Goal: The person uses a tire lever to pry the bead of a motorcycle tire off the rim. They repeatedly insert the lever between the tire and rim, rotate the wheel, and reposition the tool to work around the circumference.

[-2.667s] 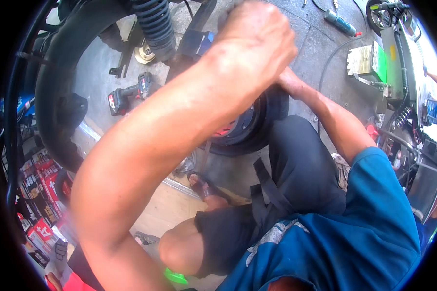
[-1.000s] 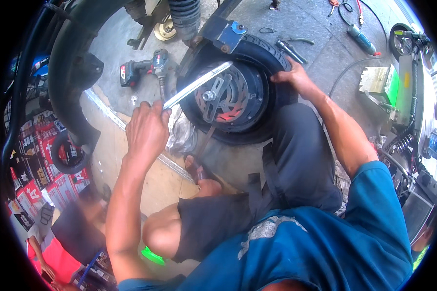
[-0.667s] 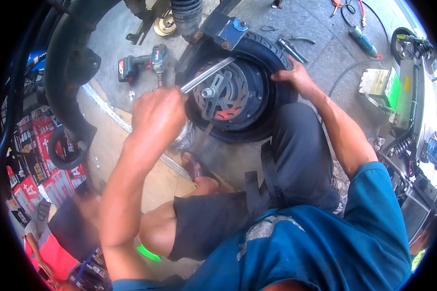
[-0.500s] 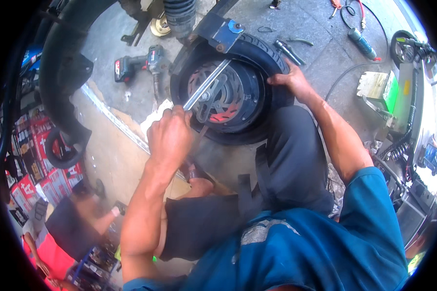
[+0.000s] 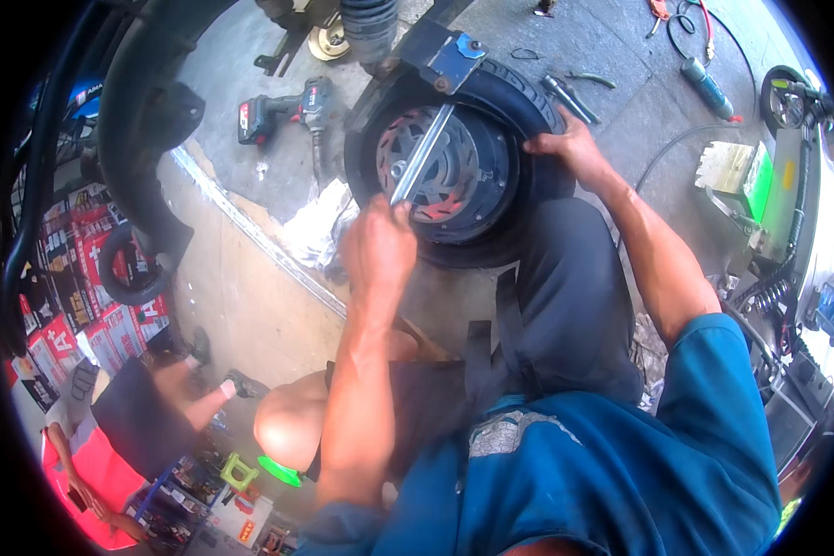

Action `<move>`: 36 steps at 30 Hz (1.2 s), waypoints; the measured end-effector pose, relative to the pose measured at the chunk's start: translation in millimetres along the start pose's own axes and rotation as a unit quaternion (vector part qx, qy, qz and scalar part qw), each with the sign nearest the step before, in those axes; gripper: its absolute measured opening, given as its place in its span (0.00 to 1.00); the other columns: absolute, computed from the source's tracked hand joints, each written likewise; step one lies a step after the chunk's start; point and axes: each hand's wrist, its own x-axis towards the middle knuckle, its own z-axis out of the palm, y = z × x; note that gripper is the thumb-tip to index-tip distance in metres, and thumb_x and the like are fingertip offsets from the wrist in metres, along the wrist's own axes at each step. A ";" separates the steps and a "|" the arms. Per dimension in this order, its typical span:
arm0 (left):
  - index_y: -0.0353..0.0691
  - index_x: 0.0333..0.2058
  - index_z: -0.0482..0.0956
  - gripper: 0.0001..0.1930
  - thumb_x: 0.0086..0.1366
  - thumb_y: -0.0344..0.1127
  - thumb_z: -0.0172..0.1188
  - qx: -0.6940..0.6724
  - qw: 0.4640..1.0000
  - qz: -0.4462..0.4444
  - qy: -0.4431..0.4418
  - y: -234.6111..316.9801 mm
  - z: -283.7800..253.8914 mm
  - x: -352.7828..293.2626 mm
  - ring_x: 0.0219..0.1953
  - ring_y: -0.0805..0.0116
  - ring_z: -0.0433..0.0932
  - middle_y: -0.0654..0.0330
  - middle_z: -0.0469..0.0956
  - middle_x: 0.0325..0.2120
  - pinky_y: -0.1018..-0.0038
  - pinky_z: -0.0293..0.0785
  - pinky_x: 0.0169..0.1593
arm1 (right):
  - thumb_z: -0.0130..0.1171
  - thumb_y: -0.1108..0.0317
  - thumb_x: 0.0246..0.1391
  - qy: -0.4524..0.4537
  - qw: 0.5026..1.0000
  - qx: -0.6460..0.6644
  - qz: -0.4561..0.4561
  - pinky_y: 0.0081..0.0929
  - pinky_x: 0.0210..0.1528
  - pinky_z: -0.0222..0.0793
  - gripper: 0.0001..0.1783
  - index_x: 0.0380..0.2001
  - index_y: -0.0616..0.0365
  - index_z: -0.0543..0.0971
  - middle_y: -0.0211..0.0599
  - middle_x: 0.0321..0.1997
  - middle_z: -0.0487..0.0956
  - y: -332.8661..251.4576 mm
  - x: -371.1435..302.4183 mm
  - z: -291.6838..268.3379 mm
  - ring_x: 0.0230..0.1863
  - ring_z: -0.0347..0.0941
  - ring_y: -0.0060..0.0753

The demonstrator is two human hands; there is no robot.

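A wheel with a thick black tyre stands tilted in front of my knees. A slotted brake disc with a red patch covers the middle of its face. My left hand is closed round the lower end of a silver metal bar, which slants up across the disc. The bar's upper end meets the area below a dark bracket with a blue plate on it. On the wheel's right side, my right hand grips the tyre, thumb toward the inner edge and fingers over the tread.
A cordless impact wrench lies left of the wheel, beside a crumpled white cloth. Hand tools and a spray can lie on the right. A parked scooter borders the right. Another person is at lower left.
My left hand has swung to the right with the bar, which now stands steeper across the disc. My right hand keeps its grip on the tyre. The whole view has shifted slightly.
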 end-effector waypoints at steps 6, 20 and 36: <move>0.33 0.38 0.79 0.14 0.65 0.41 0.56 -0.006 0.999 0.029 -0.040 4.5 -11.1 2.9 0.33 0.38 0.78 0.40 0.79 0.28 0.53 0.72 0.37 | 0.73 0.62 0.32 -0.021 0.999 0.024 -0.010 0.28 0.57 0.66 0.59 0.64 0.78 0.53 0.53 0.51 0.76 -3.0 -4.0 4.2 0.52 0.74 0.39; 0.30 0.39 0.77 0.14 0.66 0.38 0.54 -0.558 0.803 -0.087 0.190 23.7 -4.1 -35.3 0.20 0.67 0.75 0.53 0.77 0.23 0.74 0.73 0.25 | 0.71 0.66 0.35 0.010 1.000 0.012 -0.025 0.26 0.54 0.67 0.48 0.59 0.74 0.62 0.44 0.43 0.79 -3.5 -14.7 -3.5 0.46 0.75 0.34; 0.30 0.55 0.68 0.21 0.67 0.38 0.51 -0.734 0.658 -0.137 0.092 -7.5 34.5 -66.9 0.30 0.53 0.81 0.45 0.79 0.29 0.61 0.79 0.35 | 0.72 0.65 0.33 -0.033 0.999 0.024 -0.030 0.27 0.56 0.66 0.49 0.60 0.71 0.62 0.45 0.46 0.78 -9.8 -13.8 1.8 0.49 0.74 0.34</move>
